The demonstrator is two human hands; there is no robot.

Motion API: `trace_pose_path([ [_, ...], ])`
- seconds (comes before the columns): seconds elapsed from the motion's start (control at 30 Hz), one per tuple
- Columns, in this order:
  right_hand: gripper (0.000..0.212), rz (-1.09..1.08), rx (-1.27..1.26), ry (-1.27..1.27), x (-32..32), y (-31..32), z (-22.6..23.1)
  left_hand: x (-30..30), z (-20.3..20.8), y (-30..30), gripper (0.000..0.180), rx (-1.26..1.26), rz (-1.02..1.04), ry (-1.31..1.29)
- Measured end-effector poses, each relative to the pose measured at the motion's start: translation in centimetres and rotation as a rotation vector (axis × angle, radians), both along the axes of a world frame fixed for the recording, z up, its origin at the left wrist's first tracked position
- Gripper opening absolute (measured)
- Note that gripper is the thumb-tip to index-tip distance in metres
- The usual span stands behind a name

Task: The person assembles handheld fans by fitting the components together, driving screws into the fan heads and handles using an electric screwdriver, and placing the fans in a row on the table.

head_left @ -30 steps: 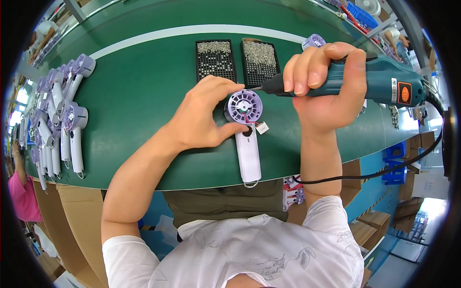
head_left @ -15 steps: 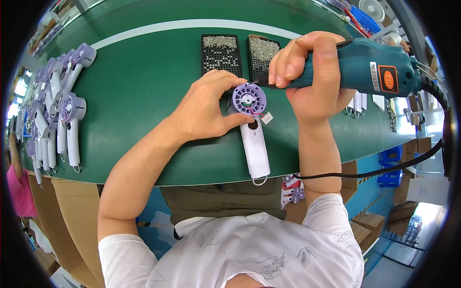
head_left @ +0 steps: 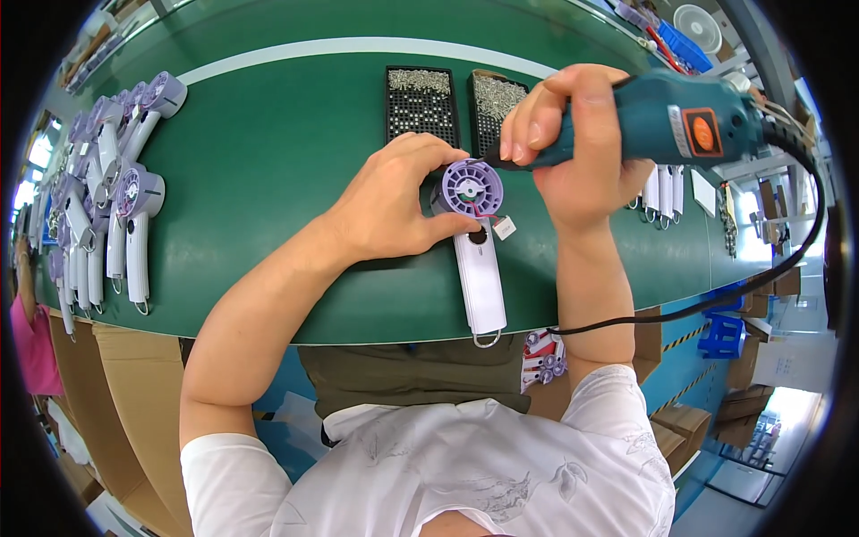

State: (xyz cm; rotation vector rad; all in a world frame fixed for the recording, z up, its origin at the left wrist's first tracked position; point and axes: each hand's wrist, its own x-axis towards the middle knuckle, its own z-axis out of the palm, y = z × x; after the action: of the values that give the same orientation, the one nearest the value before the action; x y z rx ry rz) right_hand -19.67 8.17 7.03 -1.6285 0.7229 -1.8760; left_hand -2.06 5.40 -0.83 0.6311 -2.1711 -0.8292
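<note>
My left hand (head_left: 380,201) grips a small handheld fan lying on the table, thumb and fingers around its round purple head (head_left: 471,188). The fan's white handle (head_left: 483,286) points toward me and ends in a wire loop. From the head runs a short red wire with a white connector (head_left: 505,229). My right hand (head_left: 586,148) is closed around a teal electric screwdriver (head_left: 658,121), held almost level. Its dark tip reaches the upper right rim of the fan head, near my left fingertips. Whether a screw sits under the tip is too small to tell.
Two black trays of small screws, a left tray (head_left: 390,112) and a right tray (head_left: 475,130), stand just beyond the fan. Several similar fans (head_left: 139,197) are piled at the left. White handles (head_left: 665,192) lie at the right. The screwdriver's black cable (head_left: 671,319) loops past my right forearm.
Hardly anything differs. The screwdriver's rear end has shifted a little left, while its tip stays at the fan's rim. My left hand keeps its hold; the whole view has shifted slightly.
</note>
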Motion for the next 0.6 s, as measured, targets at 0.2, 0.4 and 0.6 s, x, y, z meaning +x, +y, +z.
trace_pose_path([
  [0.2, 0.016, -0.007, 0.136, -0.028, 1.6, -1.8, -0.3, -0.1, 0.1, 0.1, 0.060, 0.067, 0.018, 0.037],
  [0.4, 0.016, 0.047, 0.162, 0.068, 1.4, -1.9, -0.1, -0.1, -0.2, 0.4, 0.065, 0.052, 0.028, 0.036],
  [0.6, 0.019, 0.106, 0.183, 0.086, 0.9, -2.0, -0.2, -0.3, -0.2, 1.0, 0.059, 0.112, 0.056, 0.066],
])
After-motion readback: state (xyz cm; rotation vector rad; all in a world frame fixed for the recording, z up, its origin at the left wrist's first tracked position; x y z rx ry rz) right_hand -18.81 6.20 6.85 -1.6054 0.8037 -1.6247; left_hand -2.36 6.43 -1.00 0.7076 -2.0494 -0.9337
